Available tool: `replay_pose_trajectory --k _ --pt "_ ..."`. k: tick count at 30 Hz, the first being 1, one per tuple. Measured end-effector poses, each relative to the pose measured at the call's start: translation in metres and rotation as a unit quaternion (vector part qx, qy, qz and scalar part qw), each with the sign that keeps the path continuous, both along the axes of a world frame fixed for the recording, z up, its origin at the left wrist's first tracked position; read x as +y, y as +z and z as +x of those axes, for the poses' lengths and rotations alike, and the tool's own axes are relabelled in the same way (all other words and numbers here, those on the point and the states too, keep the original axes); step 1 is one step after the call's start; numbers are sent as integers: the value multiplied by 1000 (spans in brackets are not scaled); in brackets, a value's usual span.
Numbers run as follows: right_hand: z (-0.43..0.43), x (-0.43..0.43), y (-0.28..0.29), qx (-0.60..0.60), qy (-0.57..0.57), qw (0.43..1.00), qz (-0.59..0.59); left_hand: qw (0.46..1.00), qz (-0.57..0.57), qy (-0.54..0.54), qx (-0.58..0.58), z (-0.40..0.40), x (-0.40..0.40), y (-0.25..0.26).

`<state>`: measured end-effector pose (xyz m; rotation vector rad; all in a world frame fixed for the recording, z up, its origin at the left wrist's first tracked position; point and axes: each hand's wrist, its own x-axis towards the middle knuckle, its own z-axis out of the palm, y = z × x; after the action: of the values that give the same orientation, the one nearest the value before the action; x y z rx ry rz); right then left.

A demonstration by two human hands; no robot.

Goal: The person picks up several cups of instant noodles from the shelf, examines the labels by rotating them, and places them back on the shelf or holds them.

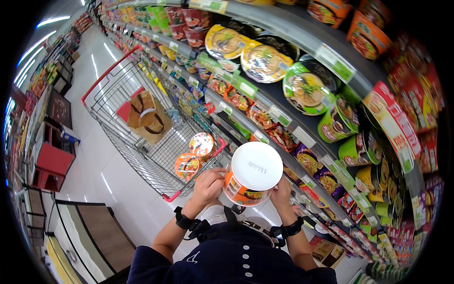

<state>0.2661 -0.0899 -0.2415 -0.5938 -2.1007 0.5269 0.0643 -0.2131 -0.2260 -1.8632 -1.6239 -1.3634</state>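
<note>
An orange instant noodle tub (247,190) is held upside down in front of my body, its round white bottom facing up with small print on it. My left hand (209,186) grips its left side, and my right hand (281,192) grips the right side; the fingers beneath are partly hidden. Just beyond my left hand stands a wire shopping cart (122,174) with red handle parts. In its near corner lie an orange-lidded noodle tub (187,166) and another orange and white tub (201,144). A brown paper bag (156,128) rests farther back in the cart.
Shelves (269,106) on the right hold noodle bowls (308,88), green tubs (338,119) and noodle packets. A cardboard box (326,250) sits low at the right. Across the aisle are a red display stand (53,159) and a wood-topped case (103,230).
</note>
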Motion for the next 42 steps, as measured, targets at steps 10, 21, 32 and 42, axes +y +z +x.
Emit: replay_pose_trajectory --k 10,21,32,42 --pt "67 1 21 -3 -56 996 68 995 5 -96 27 47 22 35" --pt "87 21 68 -6 -9 1000 -27 906 -297 -295 -61 30 55 139" --pt "49 74 187 182 3 974 135 801 -180 -469 -327 -6 127 176" --pt "0 96 297 39 46 965 254 564 -158 -583 -563 -35 168 254"
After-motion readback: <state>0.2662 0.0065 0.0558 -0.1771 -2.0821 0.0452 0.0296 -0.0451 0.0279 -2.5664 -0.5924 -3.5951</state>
